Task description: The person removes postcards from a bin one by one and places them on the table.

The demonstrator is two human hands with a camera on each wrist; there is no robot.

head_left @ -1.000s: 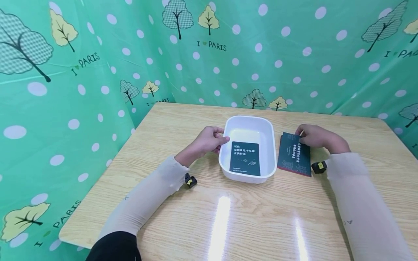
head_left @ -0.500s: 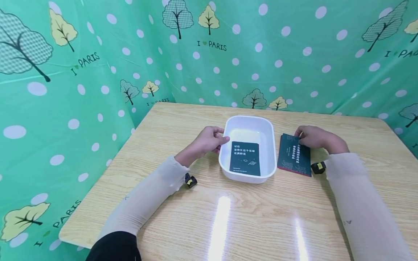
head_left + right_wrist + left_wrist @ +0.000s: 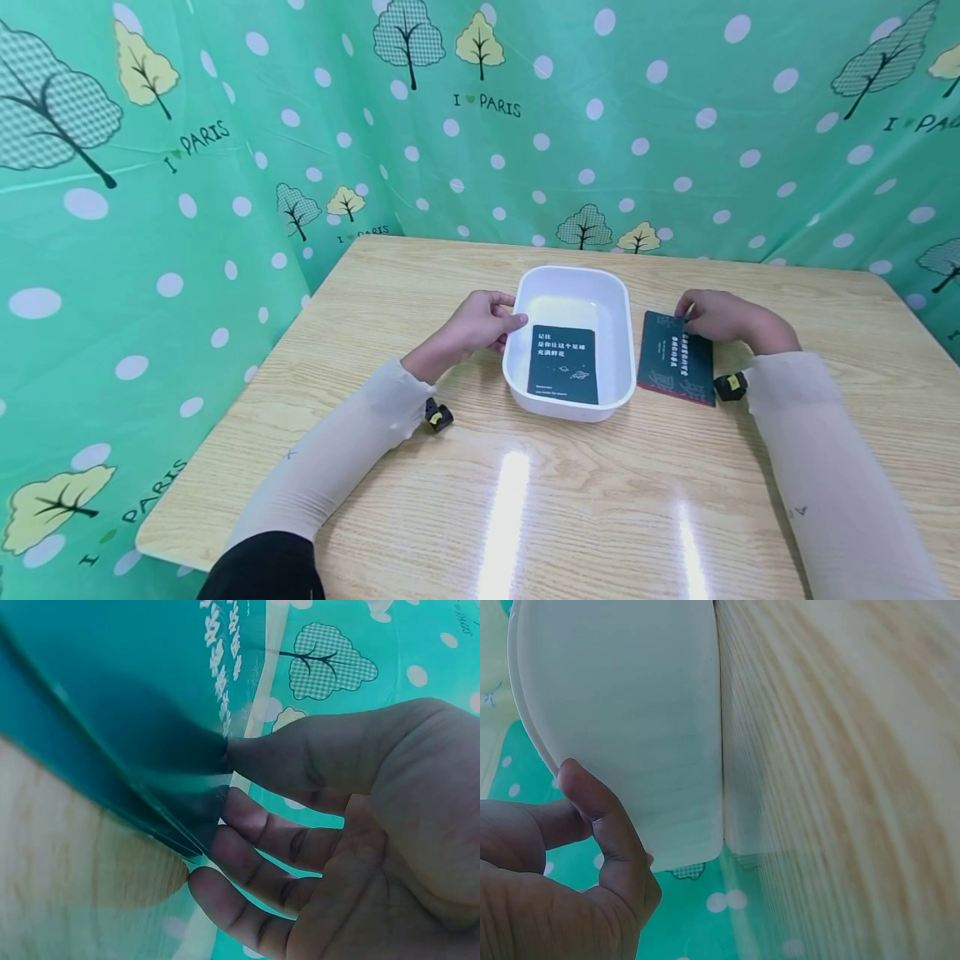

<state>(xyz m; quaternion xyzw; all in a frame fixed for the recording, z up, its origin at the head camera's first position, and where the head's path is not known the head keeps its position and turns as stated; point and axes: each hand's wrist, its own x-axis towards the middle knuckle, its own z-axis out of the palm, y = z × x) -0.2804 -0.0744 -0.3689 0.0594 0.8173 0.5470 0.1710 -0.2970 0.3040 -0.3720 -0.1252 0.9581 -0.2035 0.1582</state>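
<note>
My left hand (image 3: pixel 483 323) grips the left rim of a white plastic tub (image 3: pixel 630 333), thumb over the edge; in the left wrist view, the fingers lie against the tub's outer wall (image 3: pixel 645 735). Inside the tub, at its near end, lies a dark green booklet (image 3: pixel 562 367) with white lettering. To the right of the tub, a small stack of thin dark green booklets (image 3: pixel 671 358) lies on the table, a red edge showing below the top one. My right hand (image 3: pixel 731 318) pinches the stack's far right edge, and the right wrist view shows thumb and fingers on the slightly spread layers (image 3: pixel 142 712).
The wooden table (image 3: pixel 420 517) has a rounded left corner and bright light reflections near the front. A green polka-dot curtain (image 3: pixel 525 142) with printed trees hangs behind and along the left. Small black devices (image 3: pixel 437 415) are strapped at both wrists.
The far edge of the top booklet in the right stack has shifted slightly toward me, lining up closer with those below. My right hand has moved very slightly left; my left hand and the tub stay put.
</note>
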